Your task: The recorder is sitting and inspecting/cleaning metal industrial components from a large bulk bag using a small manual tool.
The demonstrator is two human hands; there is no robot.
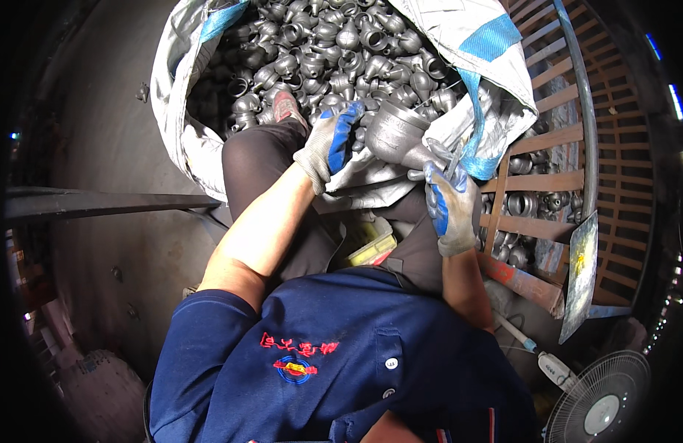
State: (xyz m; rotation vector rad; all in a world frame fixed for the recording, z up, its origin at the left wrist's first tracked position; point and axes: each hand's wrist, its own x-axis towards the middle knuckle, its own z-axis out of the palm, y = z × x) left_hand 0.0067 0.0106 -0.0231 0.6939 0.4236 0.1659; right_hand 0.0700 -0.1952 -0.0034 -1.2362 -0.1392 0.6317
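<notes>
A large grey metal casting, cup-shaped with a wide round mouth and a narrower neck, is tilted in front of me. My right hand, in a grey glove with a blue palm, is closed around its narrow end. A thin grey piece sticks up by those fingers; its kind is unclear. Left of the casting, apart from it, my left hand wears a matching glove. Its fingers are loosely bent, with nothing visible in them. Beyond both hands, a white bulk bag with blue straps holds many smaller grey castings.
A slatted rusty metal crate with more castings stands at my right. A grey bar reaches in from the left. Between my legs is a yellow container. A fan stands at lower right. My shoe rests against the castings.
</notes>
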